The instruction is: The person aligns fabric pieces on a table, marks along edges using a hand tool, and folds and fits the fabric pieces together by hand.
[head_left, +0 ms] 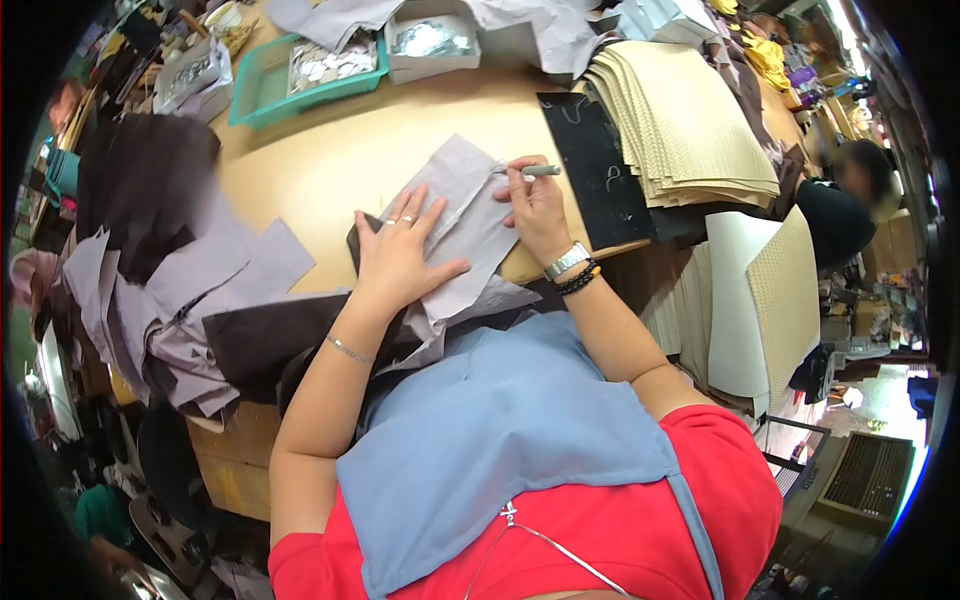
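My left hand (400, 250) lies flat with its fingers spread on a light grey-purple fabric piece (458, 165) on the wooden table. A dark piece sticks out from under it at the left. In my right hand (535, 212) is a silver-grey pen (541, 171), pinched between thumb and fingers. Its tip end is near the right edge of the fabric. The layers of fabric reach down toward the blue apron at the table's front edge.
A green tray (262, 112) and a white box (432, 68) with small pieces stand at the back. Cream textured sheets (690, 125) are stacked at the right beside a black mat (598, 175). Loose purple fabric (215, 270) lies at the left. A person (845, 215) is at the far right.
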A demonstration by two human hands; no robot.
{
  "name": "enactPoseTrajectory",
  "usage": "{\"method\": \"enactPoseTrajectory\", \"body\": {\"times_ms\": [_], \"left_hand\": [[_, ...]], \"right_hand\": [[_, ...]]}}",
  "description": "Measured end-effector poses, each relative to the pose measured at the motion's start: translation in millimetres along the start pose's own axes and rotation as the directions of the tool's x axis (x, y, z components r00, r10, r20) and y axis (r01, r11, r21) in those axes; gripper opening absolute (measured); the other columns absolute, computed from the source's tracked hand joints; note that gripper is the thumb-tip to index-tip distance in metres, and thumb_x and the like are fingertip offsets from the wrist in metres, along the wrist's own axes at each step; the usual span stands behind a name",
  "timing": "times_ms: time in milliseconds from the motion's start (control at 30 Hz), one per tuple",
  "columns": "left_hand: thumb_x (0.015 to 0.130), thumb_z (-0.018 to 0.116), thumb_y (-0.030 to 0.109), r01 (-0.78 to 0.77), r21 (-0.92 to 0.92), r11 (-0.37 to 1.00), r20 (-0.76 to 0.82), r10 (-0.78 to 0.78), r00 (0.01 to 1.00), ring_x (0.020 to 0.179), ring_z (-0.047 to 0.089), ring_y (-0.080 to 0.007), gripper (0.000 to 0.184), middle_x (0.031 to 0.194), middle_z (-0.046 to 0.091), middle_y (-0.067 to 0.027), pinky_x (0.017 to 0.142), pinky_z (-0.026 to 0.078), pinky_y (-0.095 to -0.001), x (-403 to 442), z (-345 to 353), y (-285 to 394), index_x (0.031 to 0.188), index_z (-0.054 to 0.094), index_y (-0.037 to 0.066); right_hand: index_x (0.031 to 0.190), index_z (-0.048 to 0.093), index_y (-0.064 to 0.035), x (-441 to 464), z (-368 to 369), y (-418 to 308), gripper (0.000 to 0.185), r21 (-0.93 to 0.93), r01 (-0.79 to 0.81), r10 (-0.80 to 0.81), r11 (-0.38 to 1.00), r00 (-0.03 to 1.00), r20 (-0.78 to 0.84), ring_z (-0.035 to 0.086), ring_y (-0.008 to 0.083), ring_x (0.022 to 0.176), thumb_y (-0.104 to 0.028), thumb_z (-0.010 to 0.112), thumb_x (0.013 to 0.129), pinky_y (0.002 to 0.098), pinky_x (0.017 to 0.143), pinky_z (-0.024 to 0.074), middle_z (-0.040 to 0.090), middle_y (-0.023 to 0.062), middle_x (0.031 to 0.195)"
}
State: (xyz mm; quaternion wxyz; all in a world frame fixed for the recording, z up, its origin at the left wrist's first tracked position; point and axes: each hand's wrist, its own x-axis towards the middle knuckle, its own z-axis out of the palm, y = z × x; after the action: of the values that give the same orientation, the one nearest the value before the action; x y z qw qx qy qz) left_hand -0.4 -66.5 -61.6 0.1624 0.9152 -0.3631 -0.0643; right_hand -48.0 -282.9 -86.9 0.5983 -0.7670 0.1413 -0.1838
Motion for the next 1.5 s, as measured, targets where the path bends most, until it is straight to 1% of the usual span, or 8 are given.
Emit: {"method": "enactPoseTrajectory", "body": {"times_ms": [167, 300, 433, 467, 633, 933, 1133, 1500], "left_hand": [[0.071, 0.071, 0.066, -0.022, 0.028, 0.999, -0.005, 0.022, 1.0, 0.147, 0.029, -0.0255, 0.092, 0.158, 0.034, -0.0103, 0.108, 0.014, -0.0757, 0.5, 0.3, -0.3, 0.146, 0.046, 0.019], [0.072, 0.068, 0.068, -0.042, 0.052, 0.998, -0.007, 0.042, 0.999, 0.146, 0.03, -0.0261, 0.092, 0.158, 0.034, -0.0114, 0.108, 0.014, -0.0757, 1.8, -0.2, -0.9, 0.147, 0.045, 0.019], [0.072, 0.069, 0.066, -0.044, 0.066, 0.997, -0.001, 0.044, 0.999, 0.146, 0.031, -0.0266, 0.091, 0.157, 0.035, -0.012, 0.107, 0.014, -0.0762, 0.2, -2.3, -0.9, 0.145, 0.046, 0.018], [0.072, 0.069, 0.066, -0.046, 0.081, 0.996, 0.016, 0.045, 0.999, 0.146, 0.031, -0.0268, 0.09, 0.156, 0.036, -0.0121, 0.107, 0.014, -0.0765, 2.2, -4.4, -0.1, 0.145, 0.047, 0.018], [0.068, 0.071, 0.069, -0.062, 0.068, 0.996, 0.046, 0.059, 0.997, 0.146, 0.031, -0.028, 0.09, 0.156, 0.037, -0.0105, 0.107, 0.012, -0.0782, 26.0, -4.0, 0.4, 0.142, 0.051, 0.023], [0.06, 0.072, 0.075, -0.054, 0.069, 0.996, 0.059, 0.05, 0.997, 0.148, 0.027, -0.0281, 0.099, 0.16, 0.03, -0.0081, 0.105, 0.012, -0.0808, 33.8, -0.6, 0.1, 0.145, 0.048, 0.029], [0.061, 0.071, 0.076, -0.06, 0.09, 0.994, 0.056, 0.055, 0.997, 0.148, 0.027, -0.0285, 0.1, 0.16, 0.03, -0.0087, 0.105, 0.013, -0.0803, 33.2, 0.3, 0.4, 0.146, 0.047, 0.029], [0.061, 0.07, 0.077, -0.065, 0.085, 0.994, 0.055, 0.06, 0.997, 0.148, 0.027, -0.029, 0.101, 0.16, 0.03, -0.0097, 0.106, 0.013, -0.0788, 33.6, 1.6, -1.3, 0.146, 0.046, 0.029]], "right_hand": [[0.111, 0.05, -0.0083, 11.6, -2.0, 6.2, 0.013, 0.014, 0.033, -0.032, 0.999, 0.997, -0.065, 0.068, 0.0097, 0.074, -0.017, 0.053, 0.102, 0.0199, 0.044, 0.0517, 0.057, 0.0015, 0.091], [0.111, 0.05, -0.0084, 23.9, -11.9, 1.2, 0.013, -0.018, -0.025, 0.023, 1.0, 0.995, -0.092, 0.069, 0.0113, 0.075, -0.017, 0.053, 0.102, 0.0207, 0.049, 0.0549, 0.058, 0.0043, 0.098], [0.11, 0.049, -0.0093, 32.8, -18.5, 4.6, 0.015, 0.292, 0.006, 0.044, 0.956, 0.985, -0.164, 0.07, 0.014, 0.079, -0.016, 0.058, 0.1, 0.0217, 0.053, 0.0563, 0.06, 0.0047, 0.099], [0.114, 0.046, -0.0097, 30.2, -20.3, 4.3, 0.022, 0.314, 0.038, 0.013, 0.949, 0.987, -0.159, 0.071, 0.0156, 0.082, -0.017, 0.059, 0.099, 0.0231, 0.056, 0.0579, 0.061, 0.0059, 0.101], [0.114, 0.043, -0.0102, 0.2, -14.2, -16.5, 0.022, 0.415, -0.171, 0.149, 0.894, 0.985, 0.086, 0.07, 0.0165, 0.088, -0.018, 0.058, 0.1, 0.0249, 0.06, 0.0595, 0.064, 0.0082, 0.105], [0.11, 0.046, -0.0112, -14.7, -3.2, 0.4, 0.016, 0.372, -0.218, 0.146, 0.903, 0.966, 0.212, 0.069, 0.0124, 0.085, -0.019, 0.057, 0.101, 0.0229, 0.064, 0.0584, 0.064, 0.0054, 0.102], [0.116, 0.04, -0.0132, -15.7, -1.6, -0.9, 0.02, 0.444, -0.187, 0.149, 0.876, 0.982, 0.12, 0.07, 0.0139, 0.084, -0.02, 0.054, 0.103, 0.0247, 0.064, 0.0598, 0.06, 0.0043, 0.107], [0.115, 0.039, -0.0142, -12.8, 0.2, 5.5, 0.02, 0.425, -0.188, 0.154, 0.885, 0.981, 0.114, 0.069, 0.0133, 0.083, -0.022, 0.053, 0.103, 0.0238, 0.062, 0.0594, 0.057, 0.0029, 0.106]]}}
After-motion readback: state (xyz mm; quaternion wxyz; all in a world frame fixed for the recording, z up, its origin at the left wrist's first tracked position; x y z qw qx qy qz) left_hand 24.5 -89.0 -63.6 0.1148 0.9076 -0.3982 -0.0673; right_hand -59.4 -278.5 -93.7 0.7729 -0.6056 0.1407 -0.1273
